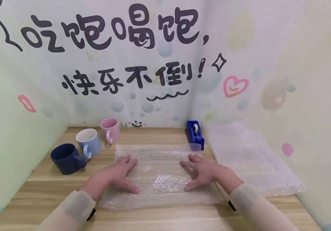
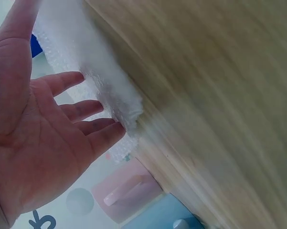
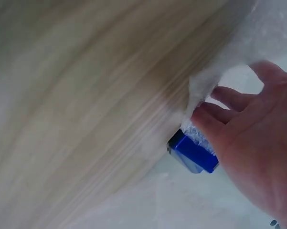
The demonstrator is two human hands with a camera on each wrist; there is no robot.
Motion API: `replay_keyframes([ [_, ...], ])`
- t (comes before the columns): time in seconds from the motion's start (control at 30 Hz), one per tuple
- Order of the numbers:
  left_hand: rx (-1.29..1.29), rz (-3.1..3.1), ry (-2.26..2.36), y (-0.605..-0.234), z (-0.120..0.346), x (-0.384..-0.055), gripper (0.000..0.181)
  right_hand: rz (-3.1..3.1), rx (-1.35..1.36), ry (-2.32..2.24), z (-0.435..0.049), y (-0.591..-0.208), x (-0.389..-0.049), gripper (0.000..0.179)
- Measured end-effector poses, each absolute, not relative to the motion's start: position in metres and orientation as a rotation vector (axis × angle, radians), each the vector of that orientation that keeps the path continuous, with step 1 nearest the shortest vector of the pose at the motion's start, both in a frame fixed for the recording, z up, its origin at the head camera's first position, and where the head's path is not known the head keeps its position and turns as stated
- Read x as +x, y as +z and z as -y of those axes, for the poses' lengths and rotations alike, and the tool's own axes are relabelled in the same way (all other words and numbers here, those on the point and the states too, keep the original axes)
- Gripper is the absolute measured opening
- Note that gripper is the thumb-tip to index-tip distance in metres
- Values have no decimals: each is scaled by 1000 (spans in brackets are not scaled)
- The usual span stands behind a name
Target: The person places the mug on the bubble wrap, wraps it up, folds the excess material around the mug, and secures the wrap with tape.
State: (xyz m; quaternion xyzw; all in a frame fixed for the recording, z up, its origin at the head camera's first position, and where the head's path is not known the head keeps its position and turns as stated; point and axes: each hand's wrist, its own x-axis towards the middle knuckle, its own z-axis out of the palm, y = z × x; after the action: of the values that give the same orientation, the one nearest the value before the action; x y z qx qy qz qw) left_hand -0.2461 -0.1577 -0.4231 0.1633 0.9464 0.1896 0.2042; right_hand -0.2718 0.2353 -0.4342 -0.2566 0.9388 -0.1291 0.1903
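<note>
A sheet of clear bubble wrap [image 1: 159, 173] lies spread on the wooden table in the head view. My left hand [image 1: 121, 175] rests on its left side with the fingers spread. On the right side my right hand [image 1: 201, 171] touches the sheet, fingers also spread and nothing gripped. In the left wrist view, the fingertips of the left hand [image 2: 57, 124] meet the edge of the bubble wrap [image 2: 105, 81]. The right wrist view shows the right hand [image 3: 253, 138] with its fingertips against the sheet [image 3: 200, 90].
Dark blue [image 1: 67, 160], light blue [image 1: 91, 142] and pink [image 1: 111, 128] mugs stand at the left. A blue tape dispenser [image 1: 194, 136] sits behind the sheet's right corner. More bubble wrap [image 1: 249, 160] lies at the right. A printed wall covering [image 1: 165, 112] closes off the back.
</note>
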Motion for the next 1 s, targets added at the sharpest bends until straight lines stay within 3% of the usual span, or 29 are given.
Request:
replay_keyframes([
  [0.37,508,-2677,596,-427,171,-245,124,-2654,-673,-342,-223,-432,-266,113],
  [0.63,574,-2983,707,-398,205,-252,95,-2651,-655,-365,-224,-433,-263,112],
  [0.83,329,-3260,769,-369,253,-257,80,-2654,-657,-371,-225,-433,-264,112],
  [0.9,162,-3338,733,-368,271,-257,83,-2654,-656,-372,-226,-434,-264,112],
  [1.0,-187,-3288,699,-371,293,-252,104,-2653,-659,-376,-227,-436,-265,113],
])
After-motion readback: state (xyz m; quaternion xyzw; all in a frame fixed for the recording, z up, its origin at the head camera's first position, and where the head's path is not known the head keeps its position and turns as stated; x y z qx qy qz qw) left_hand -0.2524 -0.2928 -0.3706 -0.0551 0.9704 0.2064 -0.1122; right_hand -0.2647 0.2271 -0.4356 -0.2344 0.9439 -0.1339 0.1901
